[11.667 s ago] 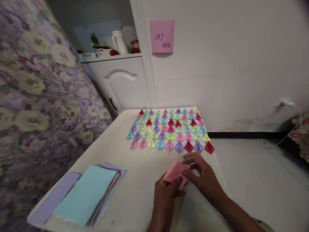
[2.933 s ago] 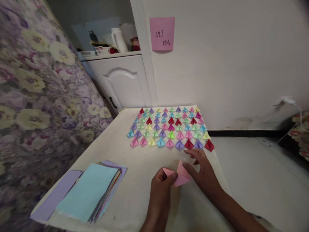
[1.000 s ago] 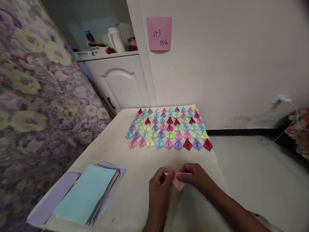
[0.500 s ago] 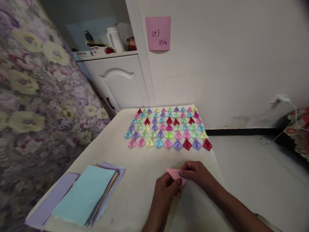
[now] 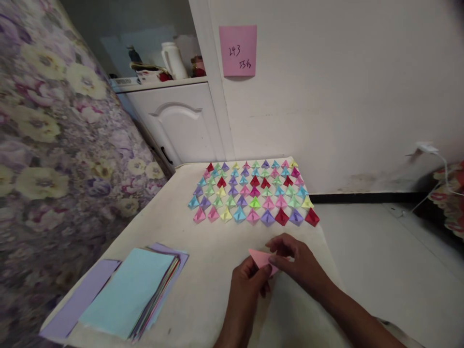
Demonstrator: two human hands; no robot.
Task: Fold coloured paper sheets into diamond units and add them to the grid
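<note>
Left hand (image 5: 244,284) pinches the small folded pink paper (image 5: 259,257) between its thumb, laid across the lower part, and fingers tucked behind. Half a second ago the right hand (image 5: 300,261) was curled closely round the paper's other end; now its index finger is lifted and arched above the upper edge, leaving a gap over the thumb, which touches the paper's right end. Whether its remaining fingers grip from behind I cannot tell. A second ago the paper showed as a wide triangle pointing downward; now it shows as a slanted one, its sharp tip toward the upper left, so the folding looks partway along and the left hand seems to carry most of the hold. The paper lies between the two hands, above the near part of the worktop (image 5: 206,270). Beyond it, well apart from the fingers, the rows of folded paper shapes (image 5: 254,203) stay unchanged, and the stack of coloured sheets (image 5: 128,290) sits off to the left.
</note>
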